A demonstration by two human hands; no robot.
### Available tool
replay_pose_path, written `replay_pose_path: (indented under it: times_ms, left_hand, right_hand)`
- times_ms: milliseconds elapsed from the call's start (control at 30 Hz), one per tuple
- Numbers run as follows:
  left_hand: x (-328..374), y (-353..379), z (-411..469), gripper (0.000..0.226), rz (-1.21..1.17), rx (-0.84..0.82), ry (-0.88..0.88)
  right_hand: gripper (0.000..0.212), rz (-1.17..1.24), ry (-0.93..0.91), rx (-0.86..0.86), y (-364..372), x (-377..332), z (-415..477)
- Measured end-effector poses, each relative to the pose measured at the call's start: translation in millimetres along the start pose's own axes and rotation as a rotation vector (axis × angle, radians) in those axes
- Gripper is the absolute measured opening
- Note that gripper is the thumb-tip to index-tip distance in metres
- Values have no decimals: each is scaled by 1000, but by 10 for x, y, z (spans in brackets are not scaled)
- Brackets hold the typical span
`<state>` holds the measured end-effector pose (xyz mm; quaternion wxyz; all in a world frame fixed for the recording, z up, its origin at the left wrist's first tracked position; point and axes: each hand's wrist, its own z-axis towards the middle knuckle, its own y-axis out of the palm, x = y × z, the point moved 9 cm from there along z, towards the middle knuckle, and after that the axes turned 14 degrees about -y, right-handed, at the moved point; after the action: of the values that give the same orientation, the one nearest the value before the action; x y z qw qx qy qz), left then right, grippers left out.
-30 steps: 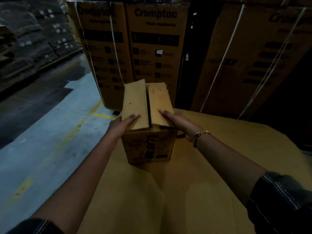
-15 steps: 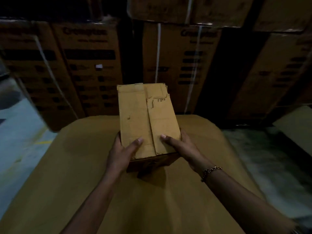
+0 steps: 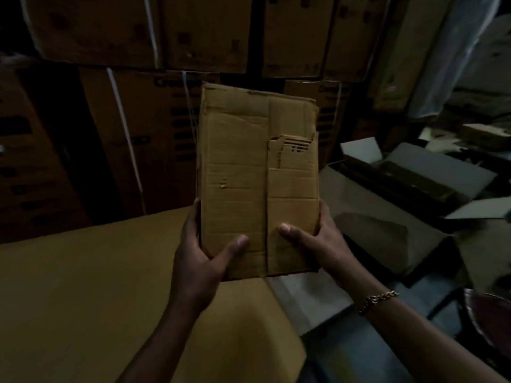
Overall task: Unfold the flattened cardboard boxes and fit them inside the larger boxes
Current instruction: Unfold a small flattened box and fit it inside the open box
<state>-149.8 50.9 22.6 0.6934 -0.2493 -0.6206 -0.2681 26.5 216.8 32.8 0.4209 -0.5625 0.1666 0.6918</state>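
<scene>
A small brown cardboard box [image 3: 235, 172] is lifted in front of me, its folded flaps facing the camera. My left hand [image 3: 206, 258] grips its lower left edge with the thumb across the flap. My right hand [image 3: 312, 244] grips the lower right edge, thumb pressed on the other flap; a chain bracelet is on that wrist. Below lies a large flat cardboard sheet [image 3: 83, 299]. To the right sit larger open boxes [image 3: 387, 225] with raised flaps.
Strapped stacked cartons [image 3: 132, 134] form a wall behind. More open cartons and loose cardboard [image 3: 442, 172] crowd the right side. A strip of grey floor [image 3: 318, 308] shows between the sheet and the open boxes. A dark round object [image 3: 489, 313] sits at the right edge.
Both hands have lifted the small box off the sheet and carried it up and rightwards. My view turned right, bringing the open larger boxes into sight.
</scene>
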Motion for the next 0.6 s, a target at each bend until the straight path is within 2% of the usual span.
replay_pose_path:
  times_ms: [167,400,533,600]
  left_hand:
    - [171,1065,195,105,-70,-120,79]
    - [281,2713,699,105,-140,-242,139]
    - [524,3652,984,105,-168,-308,181]
    - [713,4074,1070,105,-165,-331,230]
  right_hand:
    - [97,-27,-97,107,-1062,-39,62]
    - [109,-185,-154,230,-2590,148,392]
    - [90,-198,-200,316,-3475,170,574]
    - [89,-221,-232,353,-3916,159,666]
